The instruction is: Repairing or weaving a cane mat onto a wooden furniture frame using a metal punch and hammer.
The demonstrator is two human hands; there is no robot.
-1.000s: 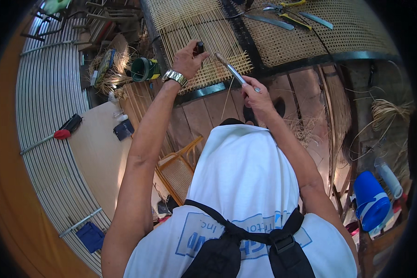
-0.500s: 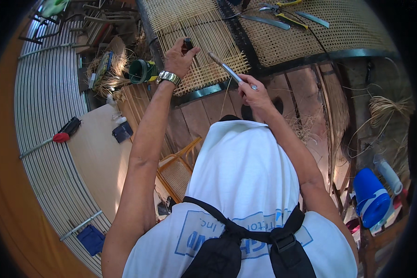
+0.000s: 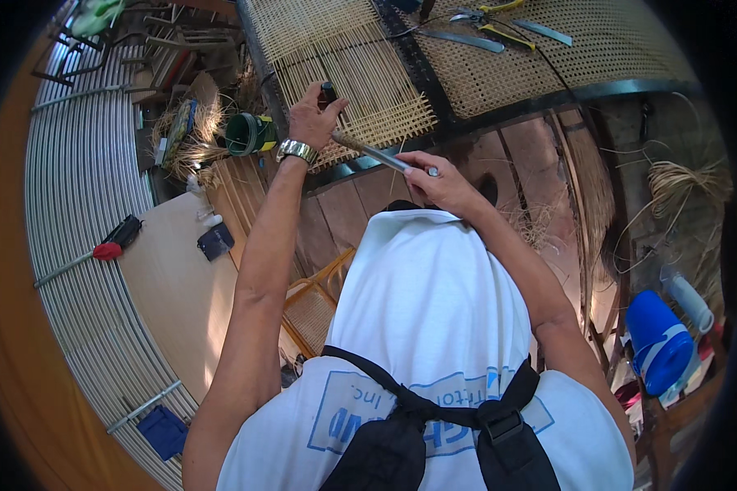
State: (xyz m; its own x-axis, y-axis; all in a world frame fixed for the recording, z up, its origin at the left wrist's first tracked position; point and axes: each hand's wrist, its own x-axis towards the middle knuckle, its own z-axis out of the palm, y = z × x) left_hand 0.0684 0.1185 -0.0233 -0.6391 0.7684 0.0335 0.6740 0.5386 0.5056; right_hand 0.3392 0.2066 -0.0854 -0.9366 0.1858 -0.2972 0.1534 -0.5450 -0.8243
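Observation:
My left hand (image 3: 309,123), with a metal watch at the wrist, is closed around a short black cylinder (image 3: 327,92) over the woven cane panel (image 3: 360,69). Only the upper part of the cylinder shows; its lower end is hidden. In my right hand (image 3: 444,184) is a slim silver rod (image 3: 383,157) with a brownish end, gripped near its right end. The rod lies aslant over the panel's near edge, its brownish end close below my left hand. Loose strands stick out along the panel's right side.
Pliers with yellow handles (image 3: 504,37) and flat metal strips (image 3: 464,41) lie on a second cane panel (image 3: 622,57). A green bucket (image 3: 244,134) stands left of my left hand. Cane bundles (image 3: 686,178) and a blue bucket (image 3: 655,344) are at the right.
My left hand has come slightly nearer with the black cylinder. My right hand has moved left and nearer, bringing the rod's brownish end close to my left hand.

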